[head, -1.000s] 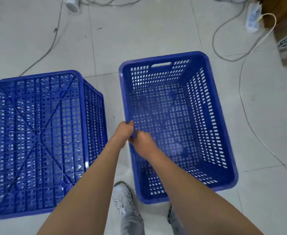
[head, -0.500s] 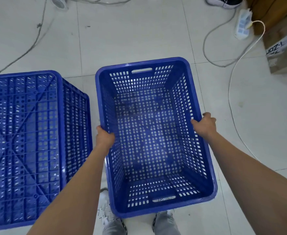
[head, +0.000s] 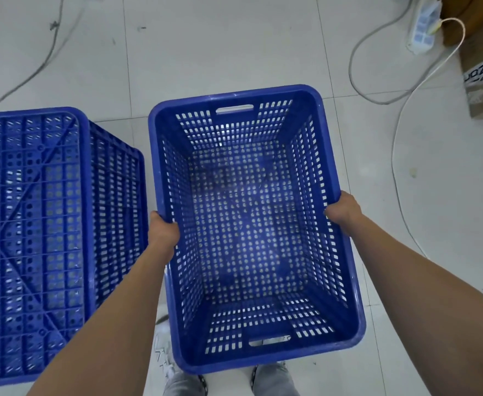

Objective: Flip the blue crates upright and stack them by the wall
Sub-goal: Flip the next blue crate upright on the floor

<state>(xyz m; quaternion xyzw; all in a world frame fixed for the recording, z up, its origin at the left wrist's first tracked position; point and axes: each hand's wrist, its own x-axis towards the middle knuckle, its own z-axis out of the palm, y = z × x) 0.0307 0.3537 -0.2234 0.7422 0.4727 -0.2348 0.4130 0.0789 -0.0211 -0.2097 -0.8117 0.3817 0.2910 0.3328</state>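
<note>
While the upright crate [head: 251,224] sits mouth-up between the arms, left hand [head: 163,228] grips its left long rim, right hand [head: 343,214] grips the right rim. Long axis runs away from the person. Second crate [head: 43,238] lies inverted on the floor, just left, nearer the left hand. No wall in view.

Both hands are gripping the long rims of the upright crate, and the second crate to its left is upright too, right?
Not quite. The head view shows the left hand and right hand gripping the upright crate by its long rims, but the second crate to its left is upside down, its ribbed base facing up.
</note>
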